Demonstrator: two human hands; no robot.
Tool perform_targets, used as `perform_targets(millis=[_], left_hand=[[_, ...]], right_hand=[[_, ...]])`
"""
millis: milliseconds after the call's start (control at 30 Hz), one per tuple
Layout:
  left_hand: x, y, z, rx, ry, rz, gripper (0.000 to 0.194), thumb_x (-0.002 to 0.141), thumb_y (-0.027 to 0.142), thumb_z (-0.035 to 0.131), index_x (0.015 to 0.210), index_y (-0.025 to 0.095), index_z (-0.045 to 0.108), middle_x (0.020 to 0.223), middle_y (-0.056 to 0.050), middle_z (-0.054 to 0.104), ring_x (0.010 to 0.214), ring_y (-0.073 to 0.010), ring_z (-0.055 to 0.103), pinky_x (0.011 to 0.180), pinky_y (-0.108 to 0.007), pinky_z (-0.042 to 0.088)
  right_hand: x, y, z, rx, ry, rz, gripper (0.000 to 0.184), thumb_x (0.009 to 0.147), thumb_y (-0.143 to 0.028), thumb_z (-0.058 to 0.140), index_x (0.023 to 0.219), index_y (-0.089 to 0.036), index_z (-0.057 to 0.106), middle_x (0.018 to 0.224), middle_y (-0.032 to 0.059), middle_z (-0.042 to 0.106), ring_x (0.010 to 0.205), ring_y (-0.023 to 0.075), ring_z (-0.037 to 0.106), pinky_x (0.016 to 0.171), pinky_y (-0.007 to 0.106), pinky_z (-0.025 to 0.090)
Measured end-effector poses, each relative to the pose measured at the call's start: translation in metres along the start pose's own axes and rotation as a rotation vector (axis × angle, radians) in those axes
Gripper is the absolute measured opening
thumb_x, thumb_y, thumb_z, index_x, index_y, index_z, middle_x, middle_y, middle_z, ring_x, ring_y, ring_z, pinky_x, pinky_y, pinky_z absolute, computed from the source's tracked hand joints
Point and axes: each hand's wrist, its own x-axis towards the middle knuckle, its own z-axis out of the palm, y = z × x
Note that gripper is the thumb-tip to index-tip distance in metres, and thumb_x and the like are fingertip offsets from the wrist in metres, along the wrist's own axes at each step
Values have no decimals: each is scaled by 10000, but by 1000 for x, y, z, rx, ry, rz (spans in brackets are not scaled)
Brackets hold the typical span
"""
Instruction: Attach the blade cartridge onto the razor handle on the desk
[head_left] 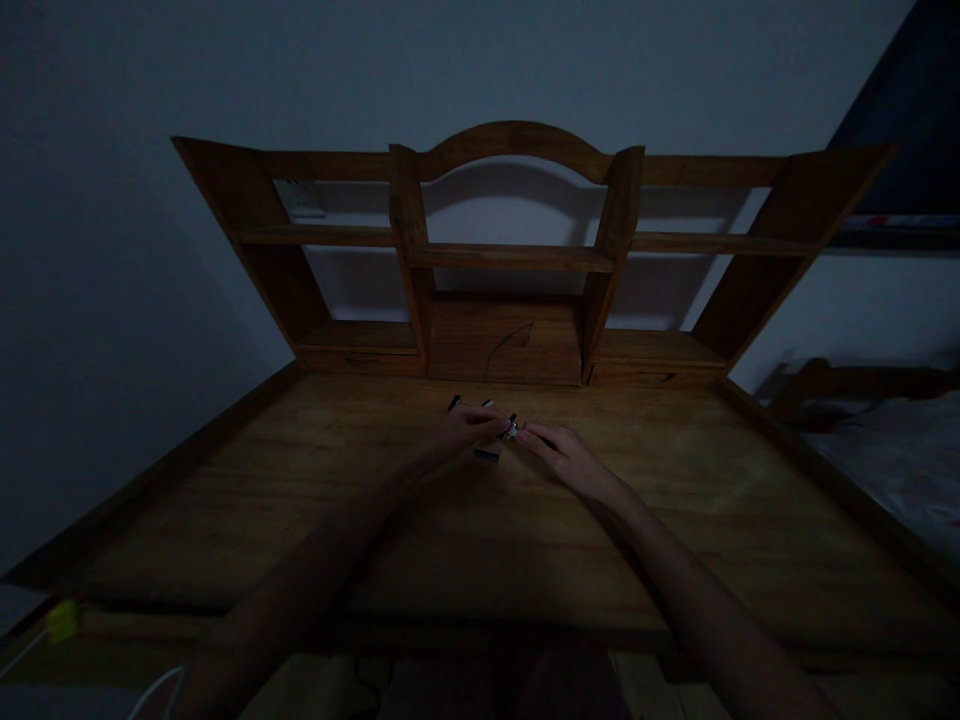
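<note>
Between the fingertips of both hands is a small silvery-white and dark piece, too small and dim to name. My left hand pinches it from the left, its fingers closed. From the right, my right hand has its thumb and fingers closed on the same piece. Under and around my left hand lies a small object with dark ends on the desktop. My hand covers most of it, so I cannot tell its kind.
The wooden desk has a raised rim at each side. A wooden shelf unit with open compartments and small drawers stands along its back, against the wall. Something yellow is at the front left. The room is dim.
</note>
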Motion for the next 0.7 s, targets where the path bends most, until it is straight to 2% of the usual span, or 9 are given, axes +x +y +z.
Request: perform_targets(millis=[233,500,700], left_hand=[[2,-8,-12,58,-98,-1,386,754,505,675,800,124,717,624,-25,615,559,-115,532,550,-233,421],[-2,5,-15,139,-167,34,331,757,459,683,782,129,688,652,-19,623,561,-104,548,531,-209,421],[-1,-1,-15,33,-239,22,438,791,565,618,747,129,633,570,-2,582,489,-101,531,493,-212,411]], right_hand=[[-1,-1,1,-39,-39,-34,419,974,-487,385,836,-179,633,707,-8,567,626,137,491,599,232,328],[-2,-9,2,-101,-43,-8,390,962,-463,420,799,-180,632,657,-8,531,604,130,477,577,228,299],[1,-7,8,170,-50,-3,423,956,-500,405,827,-162,623,724,-5,526,668,137,472,624,224,351]])
